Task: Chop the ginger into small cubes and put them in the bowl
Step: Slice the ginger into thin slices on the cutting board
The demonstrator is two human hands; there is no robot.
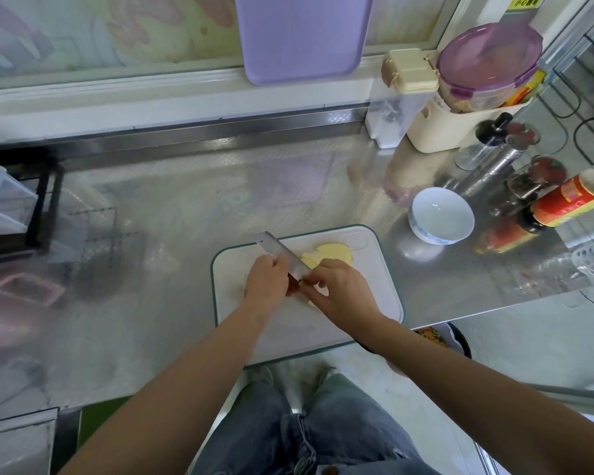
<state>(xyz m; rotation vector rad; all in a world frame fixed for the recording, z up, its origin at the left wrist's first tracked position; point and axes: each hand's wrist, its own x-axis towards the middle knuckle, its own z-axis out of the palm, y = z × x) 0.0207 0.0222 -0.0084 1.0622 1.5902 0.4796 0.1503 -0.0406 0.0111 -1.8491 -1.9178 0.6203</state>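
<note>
Steel counter [158,207], board [378,289] w/ ginger [333,253]: L fingers [282,268] grip knife [282,250], R fingers' [315,274] hold unclear

Seen from a single wide-angle camera worn on the person's head, the steel counter [151,207] lies below, the lens facing forward and steeply down. The cutting board [384,279] at the counter's near edge sits close under it, just below centre, where the left hand [266,282] and right hand [343,293] meet at a knife [271,243]. The counter's far edge bows across the upper frame beneath a window [117,36]; the wearer's jeans [340,423] fill the bottom.
</note>
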